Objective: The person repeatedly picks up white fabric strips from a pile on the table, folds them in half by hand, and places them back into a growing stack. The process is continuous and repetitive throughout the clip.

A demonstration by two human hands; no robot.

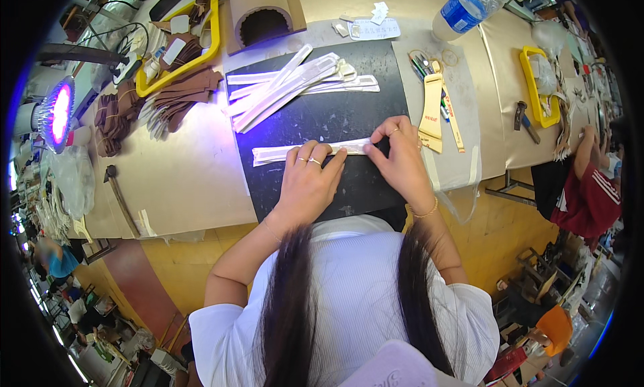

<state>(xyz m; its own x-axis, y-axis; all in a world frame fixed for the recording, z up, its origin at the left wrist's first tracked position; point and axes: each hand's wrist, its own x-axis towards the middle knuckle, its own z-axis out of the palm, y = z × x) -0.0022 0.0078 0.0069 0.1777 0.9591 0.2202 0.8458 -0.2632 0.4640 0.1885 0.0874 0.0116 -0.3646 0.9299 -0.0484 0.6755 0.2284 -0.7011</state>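
A narrow stack of white strips (270, 155) lies crosswise near the front of a black mat (376, 55). My left hand (312, 179) presses down on its middle, with the fingers bent over the strips and the thumb along them. At the right end, my right hand (404, 160) pinches the strip between thumb and forefinger. Just beyond both hands is a loose pile of similar white strips (288, 85), fanned out over the mat. Some have an outlined border and rounded ends. My fingers cover part of the strips underneath.
Cream templates (431, 112) and pens lie right of the mat. Farther back stand a water bottle (463, 15) and a brown tube (265, 18). Leftward are a lit lamp (60, 115), brown strips (181, 98), a yellow basket (213, 35) and a hammer (121, 199).
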